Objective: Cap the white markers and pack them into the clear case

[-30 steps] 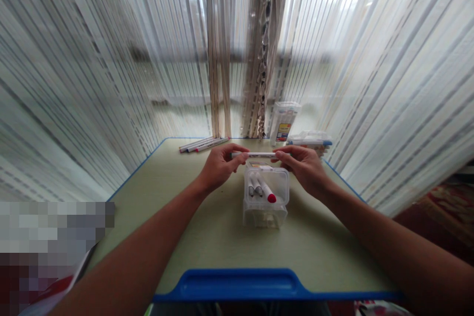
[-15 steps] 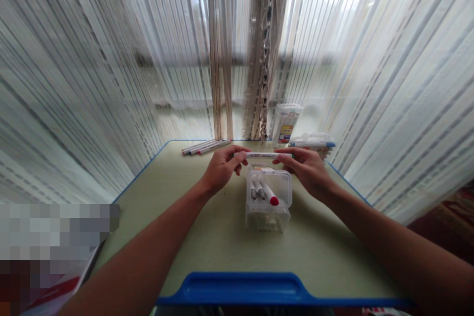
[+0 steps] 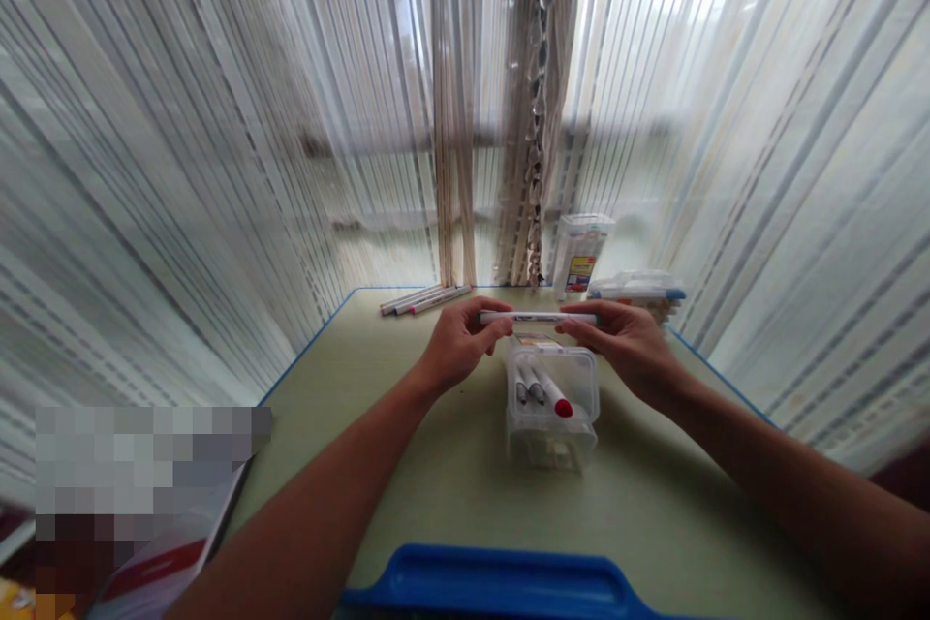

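A white marker (image 3: 536, 318) is held level between both hands, above the far side of a clear plastic box (image 3: 552, 405). My left hand (image 3: 459, 344) pinches its left end and my right hand (image 3: 623, 341) pinches its right end. The box stands open on the pale green table (image 3: 436, 465) and holds several markers, one with a red cap (image 3: 563, 408). Both forearms reach in from the near edge.
Several loose markers (image 3: 425, 299) lie at the table's far left. An upright clear container (image 3: 579, 257) and a flat clear pack with blue trim (image 3: 637, 292) sit at the far right. A blue tray edge (image 3: 501, 583) runs along the near side. Sheer curtains surround the table.
The view has shifted, so hands, marker and box sit further right and lower in the picture. The grip on the marker looks the same.
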### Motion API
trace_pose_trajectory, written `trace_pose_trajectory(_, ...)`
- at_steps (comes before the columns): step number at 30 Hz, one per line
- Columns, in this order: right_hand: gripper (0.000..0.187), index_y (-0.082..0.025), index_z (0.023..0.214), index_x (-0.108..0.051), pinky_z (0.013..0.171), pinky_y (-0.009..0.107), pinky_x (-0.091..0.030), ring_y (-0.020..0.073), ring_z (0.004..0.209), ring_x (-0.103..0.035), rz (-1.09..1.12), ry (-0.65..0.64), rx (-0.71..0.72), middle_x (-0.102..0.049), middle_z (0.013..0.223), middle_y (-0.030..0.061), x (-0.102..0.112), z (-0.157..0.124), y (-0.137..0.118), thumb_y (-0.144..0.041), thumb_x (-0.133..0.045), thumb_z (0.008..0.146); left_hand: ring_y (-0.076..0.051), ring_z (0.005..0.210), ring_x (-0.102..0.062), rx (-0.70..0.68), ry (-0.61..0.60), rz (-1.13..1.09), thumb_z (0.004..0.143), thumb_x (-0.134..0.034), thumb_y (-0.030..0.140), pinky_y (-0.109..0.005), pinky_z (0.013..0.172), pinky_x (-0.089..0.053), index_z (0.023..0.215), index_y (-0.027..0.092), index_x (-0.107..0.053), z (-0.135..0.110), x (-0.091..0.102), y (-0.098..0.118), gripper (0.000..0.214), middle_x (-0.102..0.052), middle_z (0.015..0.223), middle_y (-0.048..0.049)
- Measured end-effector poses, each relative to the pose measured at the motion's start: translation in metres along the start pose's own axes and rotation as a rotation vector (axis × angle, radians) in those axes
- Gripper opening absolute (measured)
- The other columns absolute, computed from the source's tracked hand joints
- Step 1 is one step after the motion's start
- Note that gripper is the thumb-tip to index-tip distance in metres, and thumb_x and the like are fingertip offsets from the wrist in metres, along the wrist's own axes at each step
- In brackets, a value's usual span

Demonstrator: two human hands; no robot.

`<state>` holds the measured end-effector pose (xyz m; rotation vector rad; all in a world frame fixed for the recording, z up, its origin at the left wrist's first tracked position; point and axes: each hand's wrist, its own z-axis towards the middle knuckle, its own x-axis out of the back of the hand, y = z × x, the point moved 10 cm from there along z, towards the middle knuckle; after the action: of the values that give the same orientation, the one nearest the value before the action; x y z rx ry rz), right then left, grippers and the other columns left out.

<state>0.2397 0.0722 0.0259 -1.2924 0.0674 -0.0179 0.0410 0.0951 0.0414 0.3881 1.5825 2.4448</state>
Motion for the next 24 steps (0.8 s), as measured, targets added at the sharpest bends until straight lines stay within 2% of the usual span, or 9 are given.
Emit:
trace_pose_trajectory(5,0.035,-0.018,0.085,-0.08,0.042,0.025,-0.046,0.0115,0.046,-0.058,-0.019,-0.004,0.022,-0.075,0.067,0.0042,0.0,0.0,-0.001,-0.041,-0.092,0.062,-0.007,0.05,-0.051,0.001,0.021,0.033,0.075,-0.079,0.031,-0.019,0.048,-0.039,0.092,0.011,-0.074,0.0,0.003,0.0,0.027,-0.061,0.06,0.0019)
trace_pose_trajectory(10,0.034,-0.017,0.09,-0.079,0.039,0.023,-0.043,0.0094,0.043,-0.056,0.031,-0.034,0.0,-0.078,0.076,0.0064,-0.003,0.001,0.002,-0.042,-0.087,0.069,-0.008,0.051,-0.053,0.013,0.027,-0.002,0.08,-0.074,0.031,-0.021,0.05,-0.042,0.097,0.009,-0.074,0.001,0.004,0.002,0.028,-0.072,0.072,-0.005)
trace_pose_trajectory(17,0.032,-0.016,0.091,-0.078,0.041,0.024,-0.047,0.0116,0.044,-0.06,0.143,-0.041,-0.018,-0.079,0.078,0.009,-0.001,0.002,0.001,-0.041,-0.083,0.071,-0.009,0.052,-0.056,0.075,0.017,-0.135,0.083,-0.067,0.032,-0.023,0.053,-0.045,0.099,0.009,-0.073,0.001,0.003,-0.007,0.029,-0.073,0.076,-0.007)
trace_pose_trajectory(21,0.031,-0.016,0.089,-0.078,0.041,0.024,-0.047,0.0112,0.044,-0.06,0.143,-0.045,-0.009,-0.079,0.078,0.0088,-0.002,0.002,0.001,-0.041,-0.084,0.07,-0.01,0.052,-0.057,0.094,0.009,-0.212,0.084,-0.064,0.032,-0.023,0.054,-0.046,0.098,0.009,-0.072,0.002,0.003,-0.01,0.029,-0.072,0.075,-0.0075)
trace_pose_trajectory(24,0.033,-0.016,0.09,-0.078,0.04,0.024,-0.046,0.01,0.043,-0.058,0.103,-0.035,0.011,-0.079,0.077,0.0081,-0.002,0.003,0.0,-0.04,-0.086,0.069,-0.01,0.053,-0.057,0.081,0.0,-0.186,0.084,-0.065,0.033,-0.023,0.054,-0.046,0.099,0.008,-0.072,0.002,0.003,-0.007,0.03,-0.073,0.076,-0.0075)
